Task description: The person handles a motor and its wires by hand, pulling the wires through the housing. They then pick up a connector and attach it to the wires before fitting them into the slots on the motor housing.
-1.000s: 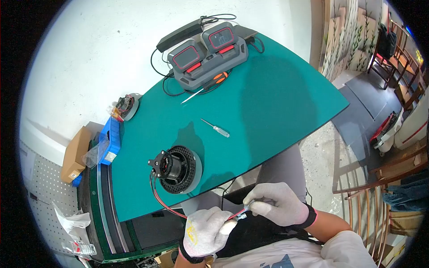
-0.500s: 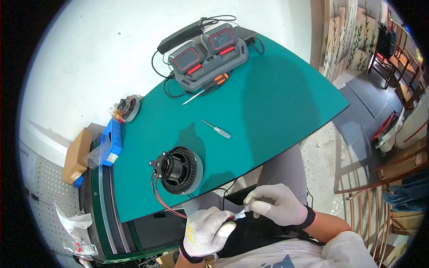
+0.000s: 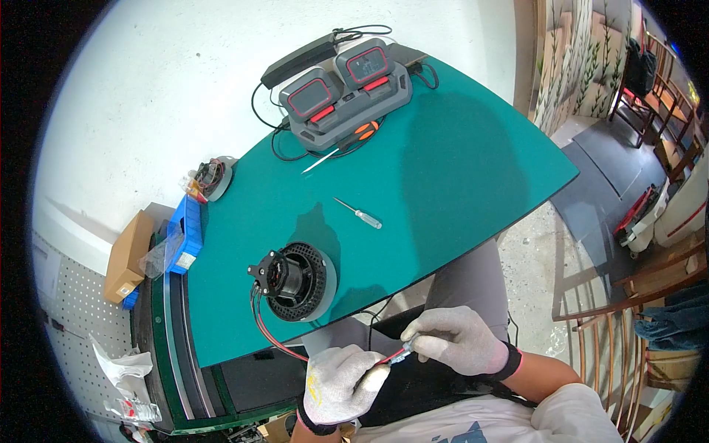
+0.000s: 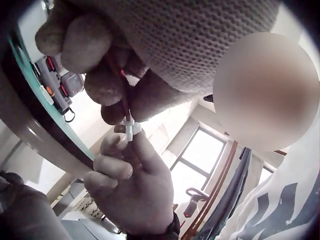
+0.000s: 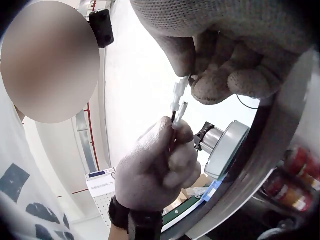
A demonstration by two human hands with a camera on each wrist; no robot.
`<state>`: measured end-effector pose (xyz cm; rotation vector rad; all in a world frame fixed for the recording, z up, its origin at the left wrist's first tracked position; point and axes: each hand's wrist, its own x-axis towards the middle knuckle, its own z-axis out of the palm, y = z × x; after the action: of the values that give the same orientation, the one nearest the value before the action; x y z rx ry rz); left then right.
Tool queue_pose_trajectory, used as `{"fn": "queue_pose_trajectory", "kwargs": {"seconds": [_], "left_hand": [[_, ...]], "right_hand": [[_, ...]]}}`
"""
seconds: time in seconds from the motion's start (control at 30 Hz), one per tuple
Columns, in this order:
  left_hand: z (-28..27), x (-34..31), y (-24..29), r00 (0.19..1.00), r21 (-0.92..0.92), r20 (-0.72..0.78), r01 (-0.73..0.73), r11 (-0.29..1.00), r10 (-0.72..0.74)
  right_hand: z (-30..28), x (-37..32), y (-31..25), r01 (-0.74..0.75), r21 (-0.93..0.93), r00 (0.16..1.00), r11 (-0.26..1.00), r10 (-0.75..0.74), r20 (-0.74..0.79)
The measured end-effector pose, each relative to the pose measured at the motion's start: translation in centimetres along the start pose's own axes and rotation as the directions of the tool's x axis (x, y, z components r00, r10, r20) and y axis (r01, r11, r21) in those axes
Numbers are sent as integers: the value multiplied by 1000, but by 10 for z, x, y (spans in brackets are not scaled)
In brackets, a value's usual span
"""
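Observation:
Both hands wear light knitted gloves and meet in front of the body, below the table's near edge. My left hand (image 3: 343,384) grips the red and black wires (image 3: 277,341) that run from a round black motor unit (image 3: 299,282) with a grey rim. Past its fingertips, two small whitish terminals stick out in the right wrist view. The thumb and fingers of my right hand (image 3: 458,341) pinch the far end of one white terminal (image 5: 178,89). Beside it, the other white terminal (image 5: 181,111) stands free, closer to the left hand.
On the green table (image 3: 458,199) lie a clear-handled screwdriver (image 3: 365,218) and an orange-and-black one (image 3: 358,133). A grey dual battery charger (image 3: 347,103) stands at the back. To the left are a blue bin (image 3: 185,235), a cardboard box (image 3: 125,255) and another round motor unit (image 3: 213,179).
The gap between the hands varies slightly: half a second ago the terminals sat close at the left fingertips, and now more red wire shows there. Both hands keep their hold.

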<state>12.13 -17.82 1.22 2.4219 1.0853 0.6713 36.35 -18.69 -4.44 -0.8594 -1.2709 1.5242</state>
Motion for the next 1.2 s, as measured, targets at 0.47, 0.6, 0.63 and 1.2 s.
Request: {"fn": "queue_pose_trajectory", "kwargs": {"seconds": [0.47, 0.6, 0.63, 1.2], "left_hand": [[3, 2, 2, 999, -13, 18, 38, 999, -37], [4, 2, 4, 999, -33, 12, 44, 998, -44], [5, 2, 4, 999, -33, 12, 44, 998, -44], [4, 3, 5, 999, 11, 8, 34, 999, -34]], "right_hand": [[-4, 2, 1, 188, -152, 982, 970, -182, 53], [-4, 3, 5, 190, -142, 981, 971, -184, 55], [-4, 3, 6, 208, -166, 978, 964, -203, 43], [0, 2, 5, 88, -147, 996, 985, -85, 31]]}}
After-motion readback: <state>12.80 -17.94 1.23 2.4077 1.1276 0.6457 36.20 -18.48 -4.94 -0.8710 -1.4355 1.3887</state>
